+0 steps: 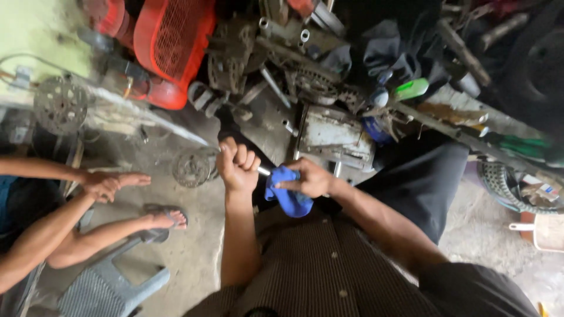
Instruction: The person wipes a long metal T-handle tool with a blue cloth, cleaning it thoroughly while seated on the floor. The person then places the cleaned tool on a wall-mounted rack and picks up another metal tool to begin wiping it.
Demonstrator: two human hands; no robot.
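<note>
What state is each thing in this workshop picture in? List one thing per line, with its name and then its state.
left hand: closed in a fist around a metal rod
metal rod: gripped, only a short shiny part showing
right hand: pressing a blue cloth against the rod
blue cloth: crumpled, wrapped about the rod's end
green bottle: lying on its side
grey plastic chair: upright, another person seated
</note>
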